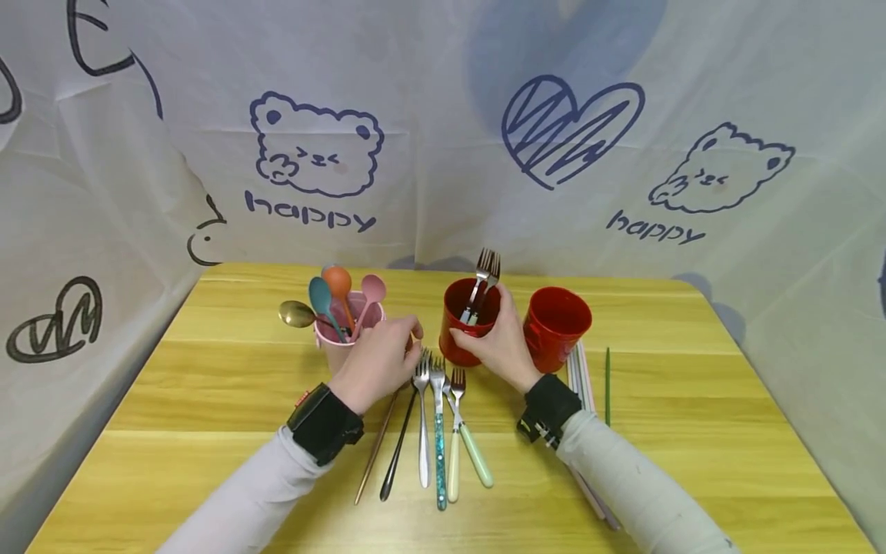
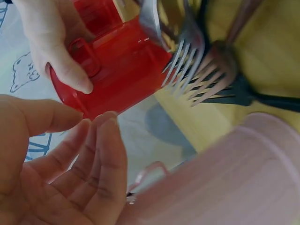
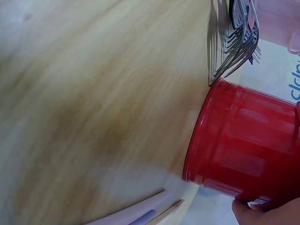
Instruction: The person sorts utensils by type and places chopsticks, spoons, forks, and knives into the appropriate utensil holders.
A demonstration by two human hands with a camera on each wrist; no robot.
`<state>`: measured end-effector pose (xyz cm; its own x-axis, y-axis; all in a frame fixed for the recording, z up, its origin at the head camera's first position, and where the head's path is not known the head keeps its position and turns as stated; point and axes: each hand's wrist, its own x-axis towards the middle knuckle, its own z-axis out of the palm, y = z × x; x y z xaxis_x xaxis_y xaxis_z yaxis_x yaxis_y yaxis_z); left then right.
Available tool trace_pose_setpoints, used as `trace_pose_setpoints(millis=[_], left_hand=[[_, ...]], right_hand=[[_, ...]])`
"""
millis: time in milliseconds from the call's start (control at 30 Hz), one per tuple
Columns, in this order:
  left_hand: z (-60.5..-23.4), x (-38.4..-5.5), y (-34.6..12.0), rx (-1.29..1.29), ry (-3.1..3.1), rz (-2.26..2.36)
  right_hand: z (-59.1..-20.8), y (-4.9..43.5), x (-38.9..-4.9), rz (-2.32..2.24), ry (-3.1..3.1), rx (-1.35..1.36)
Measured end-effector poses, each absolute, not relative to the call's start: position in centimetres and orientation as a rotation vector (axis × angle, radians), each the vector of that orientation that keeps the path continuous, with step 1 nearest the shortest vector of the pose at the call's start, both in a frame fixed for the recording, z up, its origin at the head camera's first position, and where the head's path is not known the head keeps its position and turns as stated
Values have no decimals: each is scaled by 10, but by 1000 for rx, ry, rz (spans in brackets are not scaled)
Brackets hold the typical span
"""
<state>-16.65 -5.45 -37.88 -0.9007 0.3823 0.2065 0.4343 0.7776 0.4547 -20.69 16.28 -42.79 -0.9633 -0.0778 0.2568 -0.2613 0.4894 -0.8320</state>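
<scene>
My right hand (image 1: 504,346) grips the middle red cup (image 1: 454,354) by its side, thumb across the front near the rim. Two forks (image 1: 476,291) stand in that cup, tines up. Holding nothing, my left hand (image 1: 379,360) hovers beside the pink bucket (image 1: 334,355); in the left wrist view its thumb and loosely bent fingers (image 2: 108,154) have nothing between them. Several forks (image 1: 440,438) lie in a row on the table below both hands, tines away from me. Their handles vary: brown, black, silver, teal, cream and green. My left hand hides some upper ends.
Several spoons (image 1: 337,282) stand in the pink bucket, one gold spoon leaning out left. A second red cup (image 1: 557,338) stands right of the gripped one. Pale sticks (image 1: 581,377) and a green stick (image 1: 607,385) lie by my right forearm. A drawn-on white cloth hangs behind.
</scene>
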Motion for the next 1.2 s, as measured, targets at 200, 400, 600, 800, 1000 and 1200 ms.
trace_pose_setpoints(millis=[200, 400, 600, 800, 1000, 1200], left_hand=[[-392, -153, -67, -709, -2896, -666], [-407, -140, -76, -736, -2973, -601], [-415, -133, -81, -731, -3033, -644], [-418, -131, -84, -755, -3062, -688], [-421, -130, -82, -773, -3083, -712], [-421, -129, -80, -769, -3122, -703]], right_hand=[[-429, 163, -207, 1468, -2539, 306], [-429, 163, -208, 1460, -2554, 292], [-428, 162, -207, 1461, -2563, 293], [-428, 163, -207, 1461, -2567, 289], [-427, 163, -207, 1459, -2576, 280], [-429, 163, -207, 1457, -2573, 276]])
